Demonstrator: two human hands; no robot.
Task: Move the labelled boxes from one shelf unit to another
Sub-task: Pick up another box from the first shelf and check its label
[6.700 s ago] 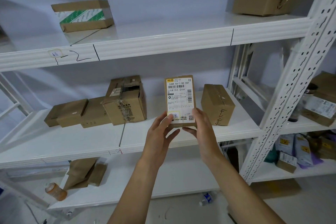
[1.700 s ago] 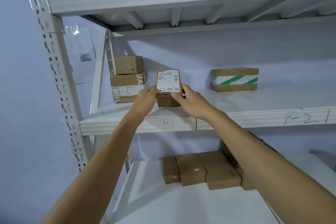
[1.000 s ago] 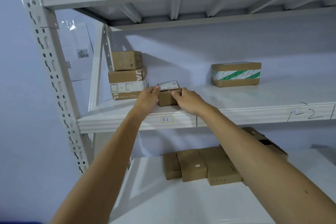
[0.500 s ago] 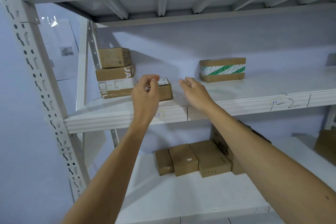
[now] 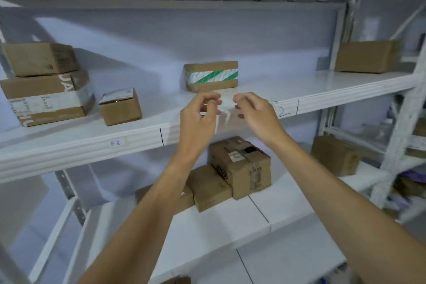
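Observation:
The small labelled box (image 5: 120,107) stands on the upper white shelf (image 5: 138,129), just right of a stack of two cardboard boxes (image 5: 45,84). My left hand (image 5: 198,117) and my right hand (image 5: 254,115) hover side by side in front of the shelf edge, well to the right of that box. Both hold nothing, with fingers loosely curled and apart. A box with green striped tape (image 5: 211,75) sits on the same shelf just behind my hands.
On the lower shelf (image 5: 230,233) lie several brown boxes, the tallest (image 5: 241,166) under my right wrist. Another box (image 5: 367,56) stands at the upper shelf's right end, one more (image 5: 335,154) lower right. A perforated upright (image 5: 401,122) borders a neighbouring shelf unit.
Both hands have let go of the small labelled box, which now rests on the upper shelf. They have drawn back and shifted right; the view has swung right too.

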